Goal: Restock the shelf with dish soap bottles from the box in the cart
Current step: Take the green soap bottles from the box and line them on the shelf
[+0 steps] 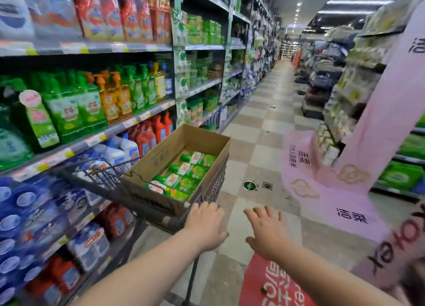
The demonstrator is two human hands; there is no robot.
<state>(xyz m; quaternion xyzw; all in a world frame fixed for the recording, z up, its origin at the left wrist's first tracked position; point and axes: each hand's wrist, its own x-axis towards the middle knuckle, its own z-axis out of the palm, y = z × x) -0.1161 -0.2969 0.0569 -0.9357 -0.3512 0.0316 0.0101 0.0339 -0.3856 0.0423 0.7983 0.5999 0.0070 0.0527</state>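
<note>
— What was the box (184, 145) sitting in?
— A dark wire cart (128, 190), open-topped, on the checkered floor (259, 131).
— And the shelf (110, 131) beside it?
— Green and orange pump bottles (92, 99) stood in a row; white and red jugs (138, 145) sat one level below.

Both my bare forearms reach forward, roughly side by side. My left hand (205, 225) lies palm down with fingers curled (over an edge), and my right hand (266, 231) hovers open, fingers spread.
</note>
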